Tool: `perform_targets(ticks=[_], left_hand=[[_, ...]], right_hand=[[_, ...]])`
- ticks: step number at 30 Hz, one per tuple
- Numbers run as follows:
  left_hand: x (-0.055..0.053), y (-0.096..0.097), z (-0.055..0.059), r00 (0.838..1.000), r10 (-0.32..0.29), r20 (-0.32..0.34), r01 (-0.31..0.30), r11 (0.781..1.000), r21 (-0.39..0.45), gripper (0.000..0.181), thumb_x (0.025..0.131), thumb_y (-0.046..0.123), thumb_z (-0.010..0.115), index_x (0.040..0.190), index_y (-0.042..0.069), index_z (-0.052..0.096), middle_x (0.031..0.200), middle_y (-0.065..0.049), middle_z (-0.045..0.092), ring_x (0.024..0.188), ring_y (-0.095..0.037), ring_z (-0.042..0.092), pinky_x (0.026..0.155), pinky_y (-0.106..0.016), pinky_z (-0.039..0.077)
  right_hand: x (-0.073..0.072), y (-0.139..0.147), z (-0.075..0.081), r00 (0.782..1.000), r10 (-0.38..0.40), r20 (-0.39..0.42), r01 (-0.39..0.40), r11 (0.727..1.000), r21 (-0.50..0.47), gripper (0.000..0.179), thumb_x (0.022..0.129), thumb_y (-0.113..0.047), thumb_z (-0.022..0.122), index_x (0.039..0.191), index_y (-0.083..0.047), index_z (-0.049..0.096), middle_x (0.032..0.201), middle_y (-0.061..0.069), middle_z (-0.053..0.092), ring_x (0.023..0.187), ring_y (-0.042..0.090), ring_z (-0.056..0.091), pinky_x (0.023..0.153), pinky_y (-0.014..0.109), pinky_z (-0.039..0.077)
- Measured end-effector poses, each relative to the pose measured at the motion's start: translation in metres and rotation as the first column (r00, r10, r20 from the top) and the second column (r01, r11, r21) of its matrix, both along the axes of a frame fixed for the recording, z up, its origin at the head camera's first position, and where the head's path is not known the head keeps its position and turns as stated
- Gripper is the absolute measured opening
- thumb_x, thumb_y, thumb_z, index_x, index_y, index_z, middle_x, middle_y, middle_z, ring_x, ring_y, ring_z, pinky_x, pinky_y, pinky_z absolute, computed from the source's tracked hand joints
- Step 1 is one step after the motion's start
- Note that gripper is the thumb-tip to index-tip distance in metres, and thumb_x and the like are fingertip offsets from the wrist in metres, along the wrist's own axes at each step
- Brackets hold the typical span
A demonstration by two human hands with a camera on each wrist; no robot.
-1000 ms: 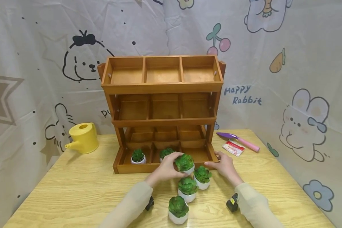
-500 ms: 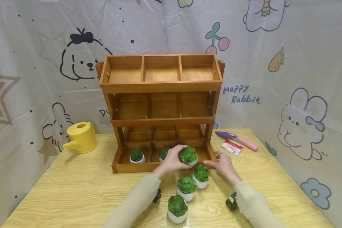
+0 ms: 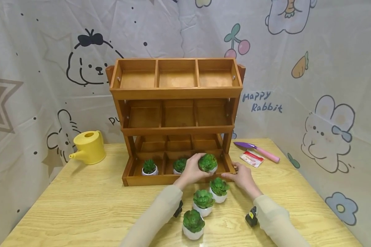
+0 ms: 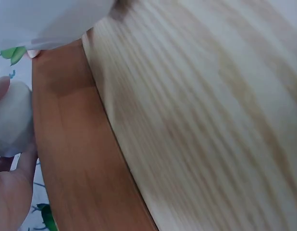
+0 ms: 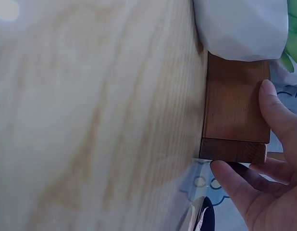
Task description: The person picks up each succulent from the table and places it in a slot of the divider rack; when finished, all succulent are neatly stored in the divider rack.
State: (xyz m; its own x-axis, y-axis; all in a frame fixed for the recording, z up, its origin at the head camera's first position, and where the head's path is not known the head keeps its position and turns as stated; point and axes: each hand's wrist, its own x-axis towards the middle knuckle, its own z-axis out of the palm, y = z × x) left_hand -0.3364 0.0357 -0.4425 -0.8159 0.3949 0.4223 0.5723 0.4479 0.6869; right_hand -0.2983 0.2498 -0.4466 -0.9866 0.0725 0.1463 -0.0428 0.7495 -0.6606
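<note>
My left hand (image 3: 192, 173) grips a small potted succulent (image 3: 208, 162) in a white pot, over the right compartment of the bottom tier of a wooden plant shelf (image 3: 176, 93). In the left wrist view, the fingers (image 4: 11, 197) lie around the white pot (image 4: 14, 122). At the shelf's lower right corner, my right hand (image 3: 245, 177) holds the wood. The right wrist view shows its thumb (image 5: 273, 103) on the front board (image 5: 237, 103) and fingers by the end. Two potted succulents, left (image 3: 149, 167) and middle (image 3: 179, 165), sit in the bottom tier; the middle one is partly hidden.
Three potted succulents, near (image 3: 193, 224), middle (image 3: 203, 203) and far (image 3: 218, 189), stand on the table (image 3: 89, 206) before the shelf. A yellow watering can (image 3: 89, 148) stands at left. At right lie a purple-and-pink trowel (image 3: 259, 151) and a red-and-white packet (image 3: 252, 158).
My left hand has moved right and farther back with the succulent, from in front of the shelf's front board to above the right compartment. My right hand keeps its place at the corner.
</note>
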Motion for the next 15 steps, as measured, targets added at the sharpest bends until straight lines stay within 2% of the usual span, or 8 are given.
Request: perform_targets(ticks=[5,8,15], left_hand=[[-0.004,0.006,0.0,1.0,0.01,0.017,-0.011,1.0,0.014,0.067,0.071,0.018,0.085,0.129,0.007,0.053,0.119,-0.009,0.061,0.108,-0.025,0.06,0.092,-0.04,0.05],[-0.006,0.01,-0.001,0.999,0.009,0.052,-0.011,1.0,0.029,0.07,0.073,0.019,0.084,0.132,0.007,0.05,0.122,-0.01,0.061,0.109,-0.024,0.061,0.092,-0.039,0.051],[-0.007,0.015,-0.006,0.994,0.034,0.099,-0.035,0.999,0.01,0.067,0.074,0.024,0.083,0.13,0.006,0.051,0.12,-0.011,0.063,0.106,-0.022,0.063,0.087,-0.034,0.053]], right_hand=[[0.0,0.0,0.0,1.0,0.0,-0.001,0.0,1.0,0.0,0.073,0.082,-0.03,0.076,0.134,0.011,0.045,0.125,0.032,0.056,0.11,0.043,0.059,0.09,0.049,0.05],[-0.001,0.001,0.0,1.0,-0.001,-0.001,0.001,1.0,-0.001,0.074,0.082,-0.031,0.076,0.135,0.011,0.045,0.126,0.032,0.056,0.111,0.044,0.059,0.091,0.05,0.05],[-0.001,0.002,-0.002,1.0,0.005,-0.006,-0.005,1.0,0.012,0.072,0.083,-0.029,0.075,0.134,0.011,0.045,0.124,0.032,0.057,0.109,0.043,0.06,0.09,0.05,0.05]])
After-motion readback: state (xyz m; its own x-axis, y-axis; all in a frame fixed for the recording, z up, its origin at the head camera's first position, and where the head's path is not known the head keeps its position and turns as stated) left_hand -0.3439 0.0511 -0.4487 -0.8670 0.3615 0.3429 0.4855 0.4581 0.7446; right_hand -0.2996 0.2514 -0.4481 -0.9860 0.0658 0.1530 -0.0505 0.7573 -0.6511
